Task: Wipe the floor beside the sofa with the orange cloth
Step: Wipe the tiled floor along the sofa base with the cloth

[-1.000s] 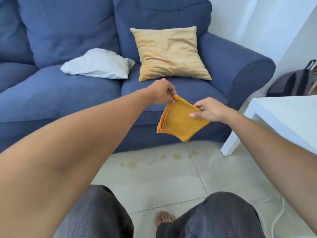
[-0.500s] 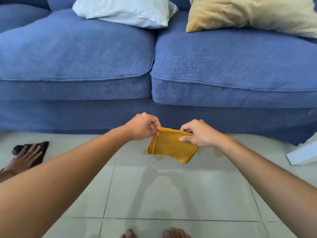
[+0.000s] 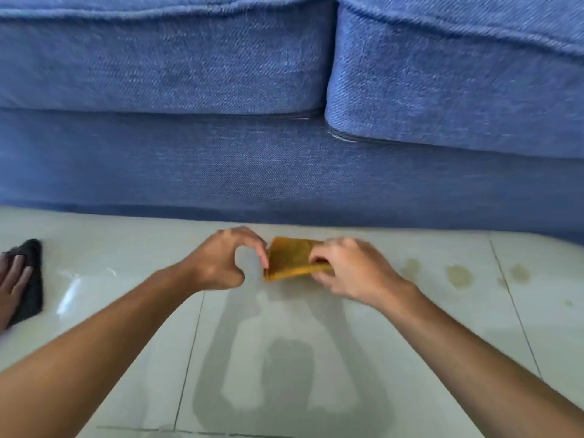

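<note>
The folded orange cloth (image 3: 289,257) hangs just above the pale tiled floor (image 3: 316,314), close to the base of the blue sofa (image 3: 252,165). My right hand (image 3: 350,271) is shut on the cloth's right side and covers part of it. My left hand (image 3: 222,259) is to the left of the cloth. Its index fingertip touches the cloth's left edge, while its thumb is curled apart from it and floor shows through the gap. Yellowish stains (image 3: 458,275) dot the tiles to the right of my right hand.
At the far left another person's hand (image 3: 12,279) presses a black cloth (image 3: 30,279) on the floor, with a wet streak (image 3: 68,294) beside it. The sofa front runs across the whole view behind my hands.
The view has dropped from above the sofa seat to near the floor. Both hands have lowered the cloth close to the tiles. My left hand's pinch on the cloth's corner has loosened.
</note>
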### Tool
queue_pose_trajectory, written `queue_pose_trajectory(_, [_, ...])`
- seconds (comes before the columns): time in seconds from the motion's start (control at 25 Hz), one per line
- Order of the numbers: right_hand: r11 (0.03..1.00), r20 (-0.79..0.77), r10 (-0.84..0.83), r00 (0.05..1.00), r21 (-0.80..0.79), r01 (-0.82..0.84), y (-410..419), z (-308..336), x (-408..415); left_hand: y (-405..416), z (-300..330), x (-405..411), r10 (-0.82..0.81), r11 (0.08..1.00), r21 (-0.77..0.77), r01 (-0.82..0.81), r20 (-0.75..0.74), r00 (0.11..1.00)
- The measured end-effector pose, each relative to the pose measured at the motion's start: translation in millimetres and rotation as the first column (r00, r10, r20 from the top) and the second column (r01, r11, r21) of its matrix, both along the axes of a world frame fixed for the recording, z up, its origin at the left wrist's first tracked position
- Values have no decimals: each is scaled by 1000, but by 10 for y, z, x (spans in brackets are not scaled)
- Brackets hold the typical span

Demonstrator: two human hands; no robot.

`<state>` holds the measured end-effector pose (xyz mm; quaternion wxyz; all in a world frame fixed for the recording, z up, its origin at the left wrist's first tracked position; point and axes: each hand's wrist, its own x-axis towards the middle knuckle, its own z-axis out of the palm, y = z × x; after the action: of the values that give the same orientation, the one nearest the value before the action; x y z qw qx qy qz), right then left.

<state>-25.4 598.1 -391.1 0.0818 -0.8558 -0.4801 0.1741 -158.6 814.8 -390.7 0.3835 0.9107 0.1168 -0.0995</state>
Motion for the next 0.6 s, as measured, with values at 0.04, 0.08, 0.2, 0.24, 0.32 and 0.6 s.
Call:
queue_pose_trajectory(0.04, [995,-48,33,998,-89,-37,-47,-145,-92,15,-148,-79,43,999,0,-44,-29,999])
queue_pose_trajectory(0.08, [993,-90,35,995,-110,-45,-82,-288,-169,21,-288,-144,129,991,28,-128,-23,991])
queue_pose_trajectory(0.2, [992,2,-74,997,99,73,72,-682,-329,-36,-723,-211,411,887,178,-426,116,904])
queue_pose_trajectory(0.24, [979,41,-139,989,156,131,203,-777,-381,-77,-846,-207,448,855,220,-469,140,883])
queue_pose_trajectory(0.32, [960,59,-243,968,157,232,503,-937,-469,-173,-1079,-199,434,834,315,-453,132,891])
queue_pose_trajectory(0.6, [980,176,-198,964,61,190,667,-1310,-619,-270,-1414,-245,359,778,486,-398,175,917])
